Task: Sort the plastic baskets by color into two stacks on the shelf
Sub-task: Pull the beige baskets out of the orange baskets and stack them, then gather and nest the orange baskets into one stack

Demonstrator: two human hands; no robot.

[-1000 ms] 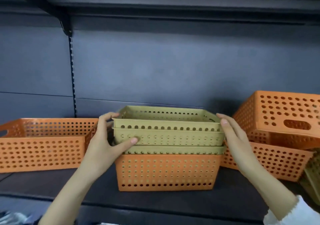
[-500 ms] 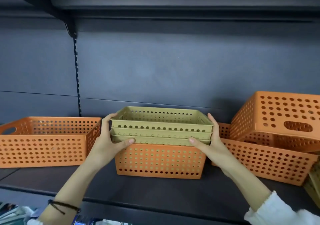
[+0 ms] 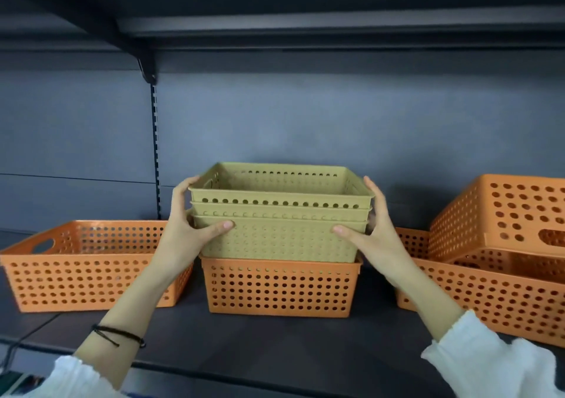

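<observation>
Three nested olive-green baskets (image 3: 279, 232) are held partly raised out of an orange basket (image 3: 279, 287) in the middle of the dark shelf (image 3: 244, 342). My left hand (image 3: 189, 229) grips their left end, thumb across the front wall and fingers over the rim. At the right end my right hand (image 3: 371, 232) grips the same way. To the left a single orange basket (image 3: 82, 272) stands on the shelf. On the right an orange basket (image 3: 501, 303) holds another orange basket (image 3: 504, 217) tilted inside it.
The shelf's dark back panel (image 3: 305, 128) rises behind the baskets and an upper shelf (image 3: 305, 27) hangs overhead on a bracket (image 3: 148, 67). Bare shelf surface shows in front of the baskets.
Both hands have lifted the green stack upward, so more of its front wall shows above the orange basket. The right hand closed in on the stack's right end.
</observation>
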